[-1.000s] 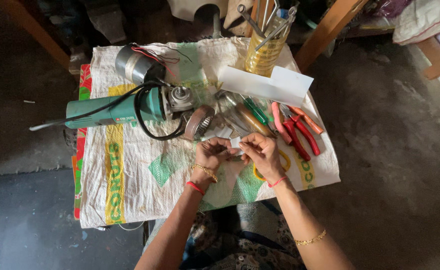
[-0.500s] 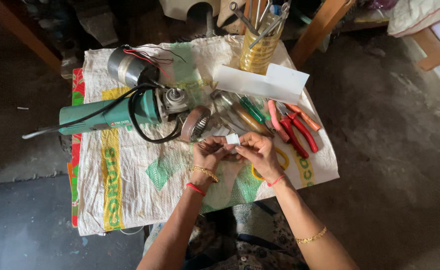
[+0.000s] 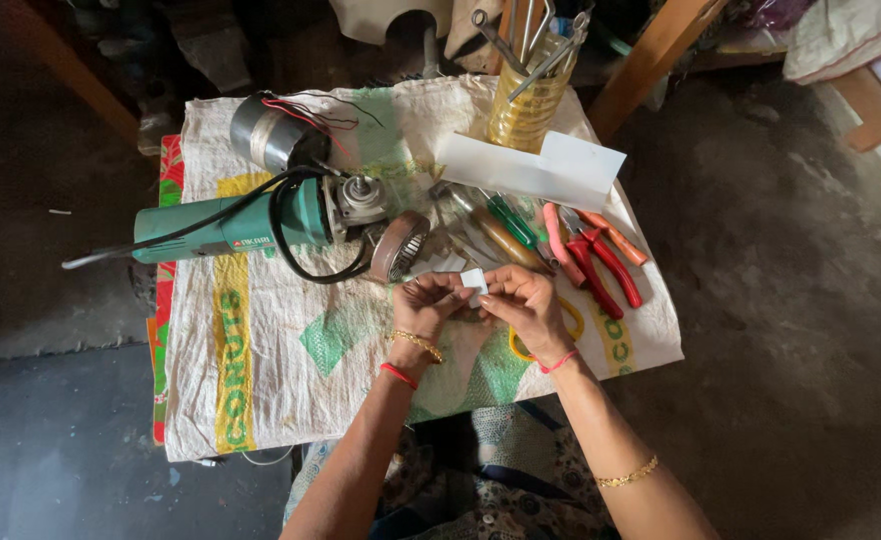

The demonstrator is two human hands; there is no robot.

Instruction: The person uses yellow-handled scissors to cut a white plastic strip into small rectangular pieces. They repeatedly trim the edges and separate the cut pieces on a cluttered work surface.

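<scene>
My left hand [image 3: 427, 308] and my right hand [image 3: 524, 306] meet over the front of a small table covered by a white woven sack [image 3: 291, 350]. Between the fingertips of both hands is a small white piece [image 3: 474, 281], like a bit of paper or tape. A green angle grinder [image 3: 251, 226] with a black cord lies to the upper left of my hands. A round metal guard [image 3: 401, 245] lies just above my left hand.
Red-handled pliers [image 3: 601, 258], screwdrivers [image 3: 506, 225] and an orange-handled tool lie right of my hands. A folded white sheet [image 3: 531, 168] and a yellow jar of tools [image 3: 529, 95] stand behind them. A grey motor with wires [image 3: 266, 135] sits at the back left. Wooden furniture legs stand around.
Both hands have stayed together at the same spot, fingers shifting slightly on the white piece. The view moved a little; the tools have not moved.
</scene>
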